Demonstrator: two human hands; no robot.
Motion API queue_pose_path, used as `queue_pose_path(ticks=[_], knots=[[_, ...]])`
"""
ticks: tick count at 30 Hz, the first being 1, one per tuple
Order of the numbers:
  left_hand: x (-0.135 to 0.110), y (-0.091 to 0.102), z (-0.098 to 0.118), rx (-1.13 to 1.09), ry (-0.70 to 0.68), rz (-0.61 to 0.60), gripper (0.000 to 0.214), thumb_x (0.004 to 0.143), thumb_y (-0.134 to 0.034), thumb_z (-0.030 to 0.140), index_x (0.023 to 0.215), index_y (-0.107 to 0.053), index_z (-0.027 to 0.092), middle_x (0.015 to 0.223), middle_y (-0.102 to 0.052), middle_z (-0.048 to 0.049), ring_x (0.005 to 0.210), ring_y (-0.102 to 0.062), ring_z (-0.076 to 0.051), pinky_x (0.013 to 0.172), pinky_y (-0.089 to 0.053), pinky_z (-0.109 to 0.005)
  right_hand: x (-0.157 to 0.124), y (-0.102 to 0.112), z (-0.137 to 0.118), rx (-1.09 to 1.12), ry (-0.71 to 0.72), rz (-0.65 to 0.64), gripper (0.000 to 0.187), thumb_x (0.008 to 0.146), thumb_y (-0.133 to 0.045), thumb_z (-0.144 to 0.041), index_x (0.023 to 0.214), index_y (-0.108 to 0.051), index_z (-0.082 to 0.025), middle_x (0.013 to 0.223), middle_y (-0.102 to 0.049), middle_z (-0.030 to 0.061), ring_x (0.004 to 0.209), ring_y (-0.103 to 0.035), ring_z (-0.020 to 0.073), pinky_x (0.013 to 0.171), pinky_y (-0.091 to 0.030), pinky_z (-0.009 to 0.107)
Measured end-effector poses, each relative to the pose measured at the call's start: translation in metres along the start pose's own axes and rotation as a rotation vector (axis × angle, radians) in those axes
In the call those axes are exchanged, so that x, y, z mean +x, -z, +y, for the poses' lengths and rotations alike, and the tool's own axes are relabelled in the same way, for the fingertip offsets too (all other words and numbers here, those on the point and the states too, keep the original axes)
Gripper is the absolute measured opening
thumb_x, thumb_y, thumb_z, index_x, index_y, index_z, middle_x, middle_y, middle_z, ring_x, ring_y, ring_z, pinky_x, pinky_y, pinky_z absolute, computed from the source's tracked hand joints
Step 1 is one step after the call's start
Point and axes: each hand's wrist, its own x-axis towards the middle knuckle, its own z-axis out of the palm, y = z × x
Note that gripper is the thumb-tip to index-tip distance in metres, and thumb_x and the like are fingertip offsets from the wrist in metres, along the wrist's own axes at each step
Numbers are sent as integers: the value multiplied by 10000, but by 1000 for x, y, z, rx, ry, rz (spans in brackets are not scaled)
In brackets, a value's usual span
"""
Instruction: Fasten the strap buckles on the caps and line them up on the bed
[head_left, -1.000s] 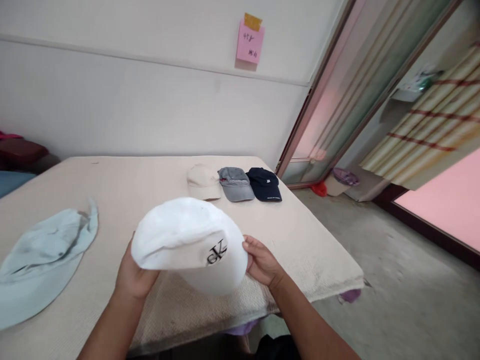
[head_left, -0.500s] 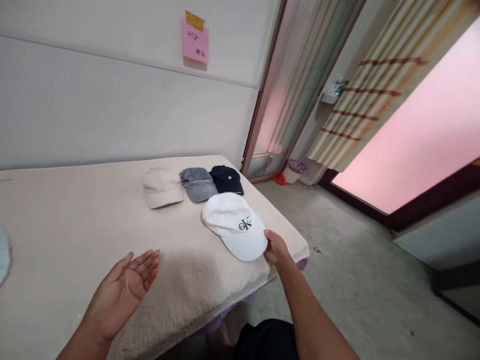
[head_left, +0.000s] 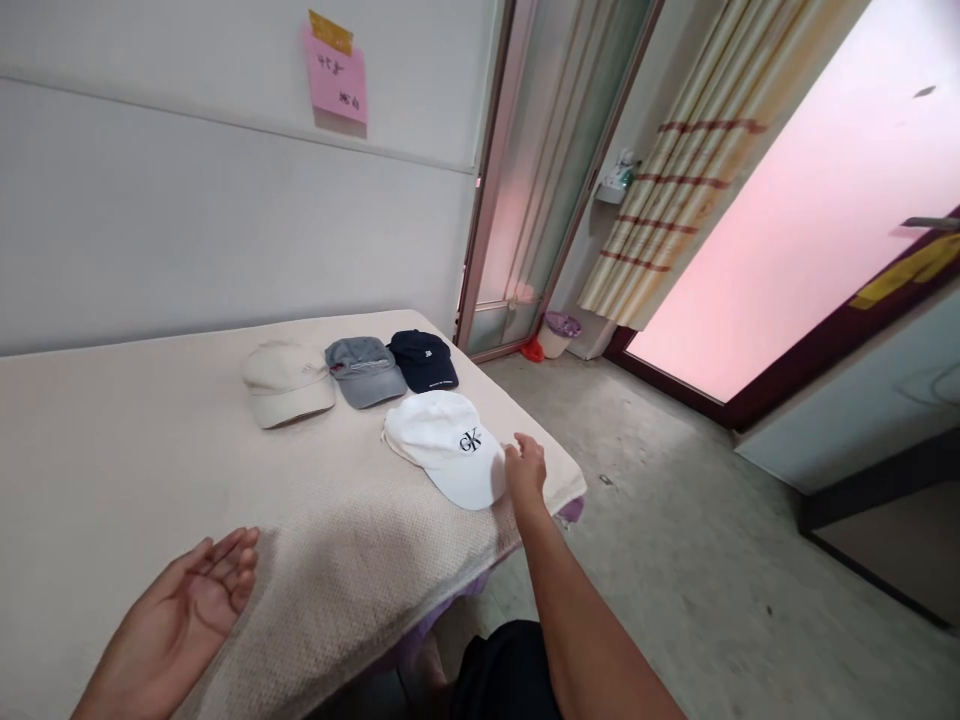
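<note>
A white baseball cap [head_left: 442,445] with a black "CK" mark lies on the cream bed cover [head_left: 330,530], its brim toward me and to the right. Right beside the brim is my right hand [head_left: 526,470], thumb and fingers apart and slightly bent; whether the thumb still brushes the brim I cannot tell. My left hand [head_left: 187,610] hovers palm up over the cover at lower left, open and holding nothing. Behind the white cap sit a beige cap [head_left: 285,380], a grey cap [head_left: 365,370] and a navy cap [head_left: 424,360], side by side in a row.
A white wall with a pink note [head_left: 336,80] rises behind the bed. The bed's right edge drops to a concrete floor [head_left: 660,560]. Farther back stand a waste bin [head_left: 556,335], a striped curtain [head_left: 667,190] and a glass door [head_left: 780,250].
My right hand has let go of the white cap's brim, and the cap now rests on the cover. My left hand has moved lower and left in view; the whole view has shifted right.
</note>
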Motion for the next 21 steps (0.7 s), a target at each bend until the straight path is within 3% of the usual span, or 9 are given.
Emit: queue_pose_path(ticks=[3, 6, 12, 16, 21], knots=[[-1, 14, 9, -25, -64, 40, 244, 810, -414, 36, 822, -652, 92, 759, -658, -62, 554, -629, -122, 457, -548, -204, -20, -15, -29, -28, 100, -58, 225, 804, -533, -204, 999, -617, -130, 1078, -600, 123, 1023, -545, 239, 920, -407, 393], [-1, 34, 21, -99, -138, 80, 233, 779, -420, 12, 791, -636, 98, 734, -634, -43, 524, -602, -108, 433, -522, -194, -62, -44, -61, 6, 197, -231, 215, 802, -502, -220, 981, -608, -165, 872, -654, 46, 842, -602, 191, 816, -448, 327], [-19, 84, 50, -349, -358, 246, 216, 727, -398, -34, 681, -550, 112, 607, -531, 7, 442, -509, -64, 388, -434, -151, -181, -95, -111, 42, 489, -870, 158, 861, -444, -168, 948, -575, -184, 810, -640, 29, 737, -597, 151, 705, -437, 264], [-35, 133, 78, -380, -536, 446, 200, 747, -396, -13, 641, -489, 130, 556, -454, 36, 409, -429, -40, 380, -372, -127, -235, -113, -127, -11, 647, -1174, 134, 873, -441, -157, 924, -560, -192, 883, -623, 46, 789, -577, 164, 696, -415, 271], [-52, 205, 109, -310, -730, 751, 134, 842, -436, 105, 736, -479, 175, 563, -444, 62, 424, -429, -46, 390, -356, -121, -270, -132, -128, -46, 765, -1391, 159, 861, -419, -99, 930, -537, -179, 854, -589, 45, 759, -540, 158, 669, -396, 269]])
